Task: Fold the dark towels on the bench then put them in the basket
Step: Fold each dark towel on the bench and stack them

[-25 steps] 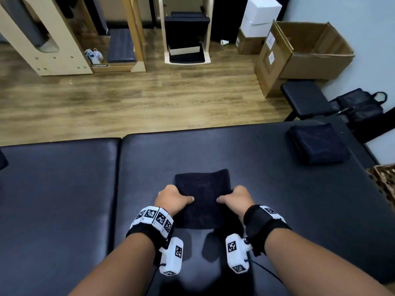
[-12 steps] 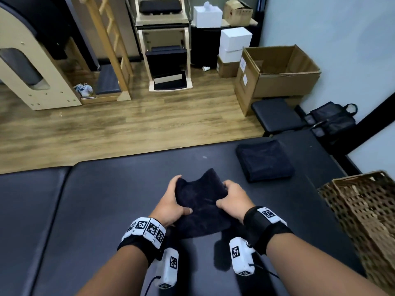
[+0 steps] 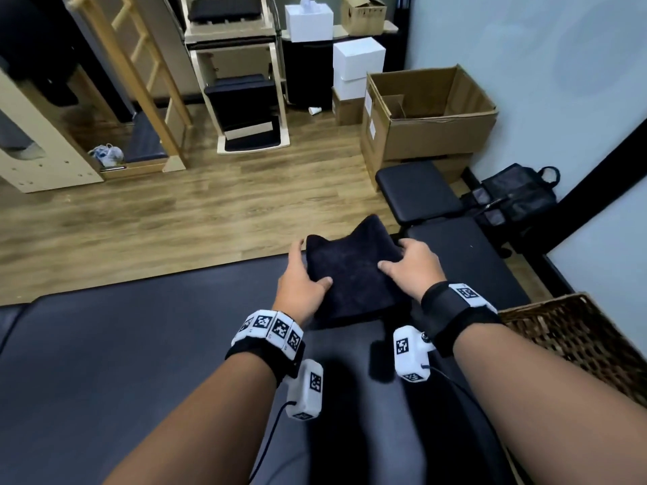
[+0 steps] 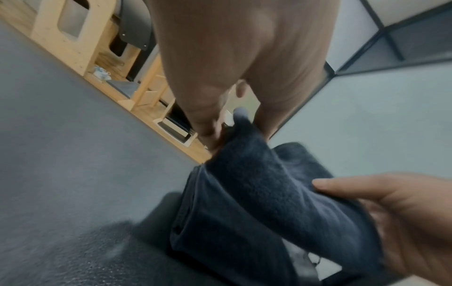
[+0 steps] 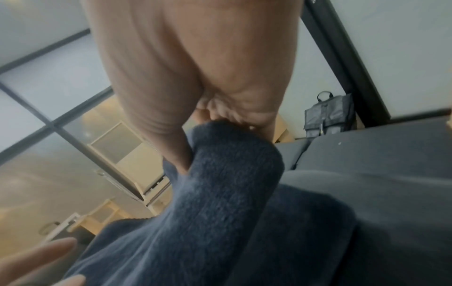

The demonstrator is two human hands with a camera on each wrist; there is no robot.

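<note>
A folded dark towel [image 3: 350,271] is held just above the black bench [image 3: 140,344]. My left hand [image 3: 301,278] grips its left edge, thumb on top. My right hand [image 3: 409,264] grips its right edge. The left wrist view shows my left hand [image 4: 217,129] pinching the towel [image 4: 257,183], with the right hand [image 4: 391,209] under its other end. In the right wrist view my right hand [image 5: 220,123] pinches the towel [image 5: 220,183]. A second folded dark towel [image 4: 298,156] [image 5: 305,222] lies on the bench right below it, hidden in the head view. The wicker basket [image 3: 577,330] stands at the right.
Past the bench's far end stand a small black padded stool [image 3: 416,194] and a black bag [image 3: 518,197] by the wall. An open cardboard box [image 3: 430,113], white boxes and wooden exercise frames [image 3: 241,82] stand on the wood floor beyond.
Both hands have lifted the folded towel off the bench and carried it forward and right, over the second folded towel. My head has turned right, and the basket has come into view.
</note>
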